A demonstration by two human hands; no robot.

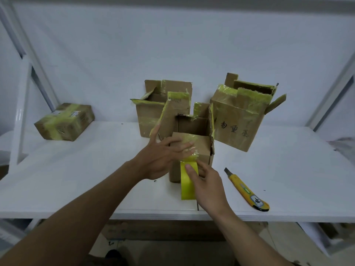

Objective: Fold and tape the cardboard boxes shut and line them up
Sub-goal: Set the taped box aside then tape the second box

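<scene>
Your left hand (160,158) lies spread, fingers straight, against the top of the small box (204,150) near the middle of the worktop's (86,169) front edge. It presses down the near flap and the yellow tape stuck on it. Your right hand (208,186) grips the tape roll (186,191), thumb on its outer face, just in front of that box. The strip runs up from the roll to the flap.

By my reading you are early in the job. One sealed box (65,121) sits toward the far left corner, banded in yellow and apparently finished. The small box is only begun: its side and back flaps stand up and its top is open. Behind it, toward the back edge, the rear box (149,116) and the lettered box (236,123) have loose flaps with ragged yellow tape along their edges. Three boxes are left to close, and none is lined up yet. A yellow utility knife (247,191) lies right of your right hand near the front edge, its blade showing, handy for cutting the strip.

You have a white worktop, a white wall behind it, and white frame posts on either side. The floor below is dim and blurred.
</scene>
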